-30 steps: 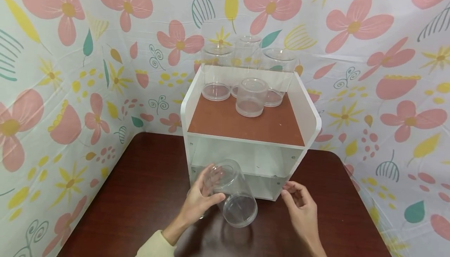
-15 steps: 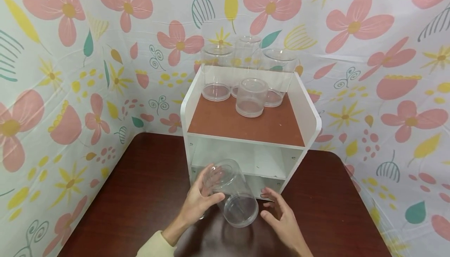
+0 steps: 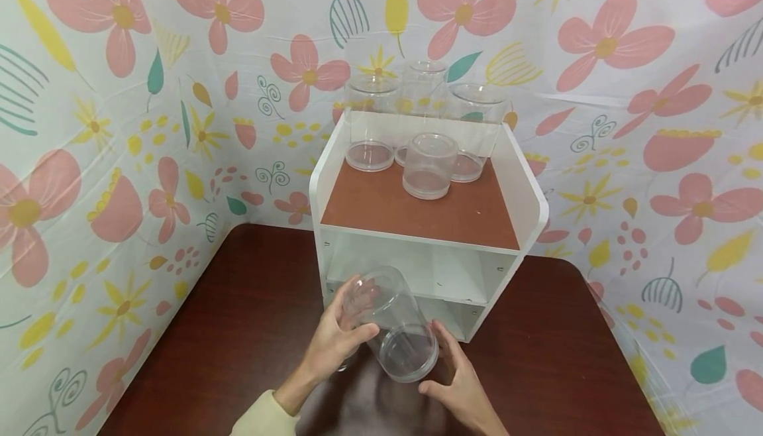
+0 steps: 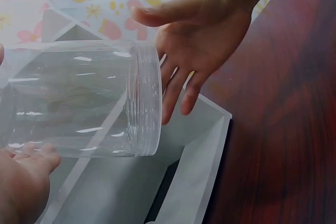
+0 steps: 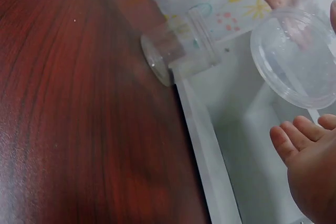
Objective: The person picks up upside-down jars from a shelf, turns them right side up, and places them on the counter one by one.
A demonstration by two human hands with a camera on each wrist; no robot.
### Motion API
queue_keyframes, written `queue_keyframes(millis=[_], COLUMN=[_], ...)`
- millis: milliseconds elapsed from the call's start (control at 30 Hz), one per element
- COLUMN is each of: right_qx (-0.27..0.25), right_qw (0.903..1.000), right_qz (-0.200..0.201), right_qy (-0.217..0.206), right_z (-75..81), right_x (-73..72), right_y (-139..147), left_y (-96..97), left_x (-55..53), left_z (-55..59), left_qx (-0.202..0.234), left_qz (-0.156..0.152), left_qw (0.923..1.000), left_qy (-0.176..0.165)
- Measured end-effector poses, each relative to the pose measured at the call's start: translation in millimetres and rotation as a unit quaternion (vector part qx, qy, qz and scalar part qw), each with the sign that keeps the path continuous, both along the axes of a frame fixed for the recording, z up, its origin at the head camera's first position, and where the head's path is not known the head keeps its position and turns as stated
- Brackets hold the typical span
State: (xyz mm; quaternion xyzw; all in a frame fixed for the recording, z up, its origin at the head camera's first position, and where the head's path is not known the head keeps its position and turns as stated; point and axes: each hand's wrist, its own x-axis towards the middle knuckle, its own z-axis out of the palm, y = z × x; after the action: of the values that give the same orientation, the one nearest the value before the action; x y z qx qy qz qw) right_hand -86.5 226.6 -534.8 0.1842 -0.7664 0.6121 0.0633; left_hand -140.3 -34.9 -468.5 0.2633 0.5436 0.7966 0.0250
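Note:
A clear plastic jar [image 3: 390, 303] is held tilted in front of the white shelf unit, its lid [image 3: 408, 353] end pointing down and right. My left hand [image 3: 334, 344] grips it from the left side, thumb over the front. In the left wrist view the ridged lid [image 4: 147, 98] faces the spread fingers of my right hand [image 4: 205, 40]. My right hand [image 3: 461, 389] is just right of the lid, fingers extended and thumb apart. The right wrist view shows a second clear jar [image 5: 181, 48] on the table; my left hand mostly hides it in the head view.
A white shelf unit [image 3: 533, 204] with a brown top board [image 3: 363, 204] stands on the dark red wooden table [image 3: 250, 330]. Several clear jars, including a shorter one [image 3: 429, 167], stand on the top board. Flower-printed cloth [image 3: 179, 91] hangs behind and at both sides.
My right hand has moved left from the shelf unit's lower right edge to beside the jar's lid, its fingers opening out. My left hand keeps its grip on the jar.

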Motion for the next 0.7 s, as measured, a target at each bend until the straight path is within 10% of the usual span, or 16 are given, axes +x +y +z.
queue_keyframes(millis=[700], right_qx=[0.029], right_qw=[0.9984], right_qz=[-0.024], right_qy=[-0.041], right_z=[-4.3], right_x=[0.4], right_y=[-9.9], left_y=[4.7], left_x=[3.1], left_z=[-2.4], left_qx=[0.014], left_qz=[-0.003], left_qw=[0.9999], left_qy=[-0.009])
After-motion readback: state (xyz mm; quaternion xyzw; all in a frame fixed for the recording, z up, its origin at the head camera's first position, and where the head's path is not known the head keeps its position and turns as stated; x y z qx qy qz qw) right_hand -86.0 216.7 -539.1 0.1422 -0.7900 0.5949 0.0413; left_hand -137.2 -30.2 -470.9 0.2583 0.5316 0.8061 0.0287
